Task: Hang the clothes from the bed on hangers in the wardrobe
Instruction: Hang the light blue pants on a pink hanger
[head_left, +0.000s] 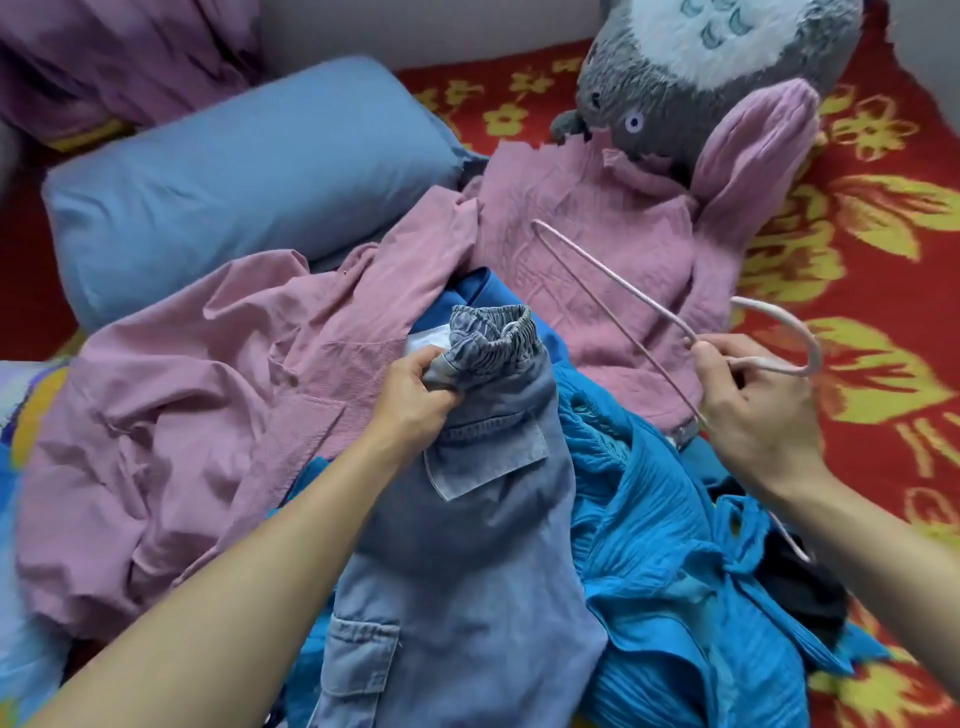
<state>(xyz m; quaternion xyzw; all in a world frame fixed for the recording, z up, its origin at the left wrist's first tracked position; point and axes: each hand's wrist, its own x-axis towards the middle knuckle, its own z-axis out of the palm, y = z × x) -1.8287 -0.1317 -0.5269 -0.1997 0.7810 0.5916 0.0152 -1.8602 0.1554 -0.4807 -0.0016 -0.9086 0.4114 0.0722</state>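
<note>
Soft, even daylight lies over the bed, bright, with no glare on anything. It seems to fall from above and the near side, though I cannot be sure of the source. Shadows are faint: a dim patch on the jeans just below the left hand, and darker folds in the pink shirt. The middle is fairly sharp; the thin hanger in the right hand reads clearly. The purple cloth at the far left is smeared, and the plush toy has a jagged, blocky edge. The wide lens bows the blue pillow and swells both forearms toward the near corners.
</note>
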